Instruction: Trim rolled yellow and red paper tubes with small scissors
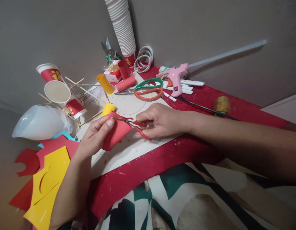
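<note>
My left hand [96, 135] pinches a rolled red paper tube [115, 132] between thumb and fingers, holding it over a white board [129, 150]. My right hand [159, 119] grips small red-handled scissors [138, 126], whose blades meet the open end of the red tube. A yellow paper tube [108, 109] lies just behind the left thumb. Small red paper snippets lie on the board under the hands.
Behind lie green- and orange-handled scissors [148, 89], a pink glue gun [176, 78] with glue sticks, red and yellow paper rolls, a stack of white cups [121, 27], red cups with wooden sticks [57, 88], a gold thread spool [221, 104]. Cut yellow and red sheets [46, 183] lie at left.
</note>
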Demonstrator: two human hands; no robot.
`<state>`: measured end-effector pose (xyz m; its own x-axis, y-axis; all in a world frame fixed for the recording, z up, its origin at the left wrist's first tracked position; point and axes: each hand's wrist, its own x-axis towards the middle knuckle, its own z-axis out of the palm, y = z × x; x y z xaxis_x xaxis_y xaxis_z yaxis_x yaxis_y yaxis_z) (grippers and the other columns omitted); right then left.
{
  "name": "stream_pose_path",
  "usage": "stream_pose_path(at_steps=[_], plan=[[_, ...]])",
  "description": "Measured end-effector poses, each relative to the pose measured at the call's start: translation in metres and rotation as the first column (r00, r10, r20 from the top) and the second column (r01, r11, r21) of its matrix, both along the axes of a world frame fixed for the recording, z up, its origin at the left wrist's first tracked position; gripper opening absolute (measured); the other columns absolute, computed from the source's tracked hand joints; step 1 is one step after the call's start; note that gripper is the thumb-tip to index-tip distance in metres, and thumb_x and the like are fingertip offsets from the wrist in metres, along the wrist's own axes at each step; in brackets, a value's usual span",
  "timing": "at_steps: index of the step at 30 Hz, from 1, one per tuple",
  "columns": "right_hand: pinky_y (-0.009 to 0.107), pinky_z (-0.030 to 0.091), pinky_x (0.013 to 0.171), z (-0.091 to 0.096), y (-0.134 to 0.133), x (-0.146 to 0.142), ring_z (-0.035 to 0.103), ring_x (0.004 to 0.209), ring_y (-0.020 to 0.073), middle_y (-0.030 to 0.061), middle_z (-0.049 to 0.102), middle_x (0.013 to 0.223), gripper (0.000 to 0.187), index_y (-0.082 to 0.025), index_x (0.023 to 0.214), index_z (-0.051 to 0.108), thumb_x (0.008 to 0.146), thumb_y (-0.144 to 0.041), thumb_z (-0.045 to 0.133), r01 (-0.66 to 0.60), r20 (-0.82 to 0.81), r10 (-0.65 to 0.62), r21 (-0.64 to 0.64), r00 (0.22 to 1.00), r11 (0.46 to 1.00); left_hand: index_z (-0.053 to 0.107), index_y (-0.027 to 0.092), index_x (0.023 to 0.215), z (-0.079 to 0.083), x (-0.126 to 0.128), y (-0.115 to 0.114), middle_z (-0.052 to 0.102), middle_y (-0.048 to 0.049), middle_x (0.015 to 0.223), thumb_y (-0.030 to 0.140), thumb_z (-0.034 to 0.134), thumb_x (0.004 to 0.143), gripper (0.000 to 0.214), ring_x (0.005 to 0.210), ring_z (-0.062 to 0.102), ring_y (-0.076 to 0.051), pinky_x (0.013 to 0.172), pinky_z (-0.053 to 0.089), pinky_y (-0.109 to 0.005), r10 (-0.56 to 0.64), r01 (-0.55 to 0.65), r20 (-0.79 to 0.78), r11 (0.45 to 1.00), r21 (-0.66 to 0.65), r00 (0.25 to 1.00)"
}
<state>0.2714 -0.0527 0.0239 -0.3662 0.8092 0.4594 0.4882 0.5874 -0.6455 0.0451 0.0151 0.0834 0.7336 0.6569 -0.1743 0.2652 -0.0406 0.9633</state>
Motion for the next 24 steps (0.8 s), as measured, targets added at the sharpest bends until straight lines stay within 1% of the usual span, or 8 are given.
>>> stream_pose_path(at_steps=[2,4,9,13,18,24], plan=[[0.021,0.024,0.049,0.0003,-0.0003,-0.0009,0.031,0.048,0.0058,-0.0070,0.038,0.052,0.042,-0.017,0.058,0.050,0.082,-0.049,0.065,0.003,-0.008,-0.003,-0.012,1.000,1.000,0.070,0.019,0.092,-0.0007,0.0010,-0.0007,0.071,-0.0008,0.068,0.050,0.061,0.089,0.033,0.054,0.064,-0.009,0.049,0.051,-0.015,-0.023,0.023,-0.020,1.000,0.000,1.000],[0.020,0.024,0.048,-0.0004,-0.0003,-0.0014,0.031,0.047,0.0056,-0.0073,0.037,0.052,0.041,-0.017,0.059,0.051,0.083,-0.047,0.065,-0.009,-0.031,0.009,-0.013,0.999,1.000,0.071,0.020,0.091,-0.0019,0.0014,-0.0002,0.071,-0.0008,0.069,0.050,0.061,0.090,0.032,0.054,0.063,-0.008,0.049,0.050,-0.014,-0.021,0.021,-0.018,1.000,-0.002,1.000],[0.019,0.025,0.048,-0.0024,0.0002,-0.0006,0.032,0.047,0.0047,-0.0078,0.037,0.050,0.037,-0.016,0.058,0.053,0.086,-0.039,0.064,-0.052,-0.094,0.049,-0.026,0.994,0.998,0.071,0.021,0.094,-0.0047,-0.0003,0.0038,0.067,-0.0001,0.063,0.051,0.058,0.091,0.033,0.055,0.064,-0.011,0.049,0.052,-0.018,-0.030,0.030,-0.003,0.999,-0.018,1.000],[0.020,0.024,0.047,-0.0013,0.0000,-0.0007,0.031,0.047,0.0049,-0.0078,0.035,0.051,0.037,-0.016,0.058,0.053,0.085,-0.040,0.064,-0.041,-0.069,0.038,-0.040,0.997,0.998,0.069,0.021,0.093,-0.0041,-0.0016,0.0038,0.065,0.0004,0.063,0.052,0.057,0.091,0.034,0.054,0.062,-0.011,0.049,0.051,-0.019,-0.034,0.034,-0.029,0.999,-0.006,0.999],[0.021,0.024,0.048,-0.0021,-0.0003,-0.0025,0.033,0.048,0.0058,-0.0068,0.039,0.053,0.035,-0.016,0.061,0.055,0.081,-0.044,0.066,-0.021,-0.030,0.020,-0.036,0.999,0.999,0.065,0.018,0.084,-0.0044,-0.0003,0.0001,0.063,0.0009,0.068,0.053,0.059,0.089,0.036,0.051,0.054,-0.007,0.048,0.047,-0.016,-0.066,0.069,-0.100,0.997,0.020,0.993],[0.019,0.027,0.050,-0.0053,0.0011,-0.0022,0.035,0.048,0.0053,-0.0069,0.040,0.052,0.031,-0.015,0.063,0.058,0.084,-0.037,0.063,-0.071,-0.108,0.066,-0.044,0.992,0.996,0.061,0.017,0.083,-0.0072,0.0006,0.0003,0.063,0.0002,0.068,0.054,0.057,0.090,0.038,0.052,0.056,-0.008,0.049,0.049,-0.017,-0.074,0.071,-0.084,0.997,-0.036,0.994]])
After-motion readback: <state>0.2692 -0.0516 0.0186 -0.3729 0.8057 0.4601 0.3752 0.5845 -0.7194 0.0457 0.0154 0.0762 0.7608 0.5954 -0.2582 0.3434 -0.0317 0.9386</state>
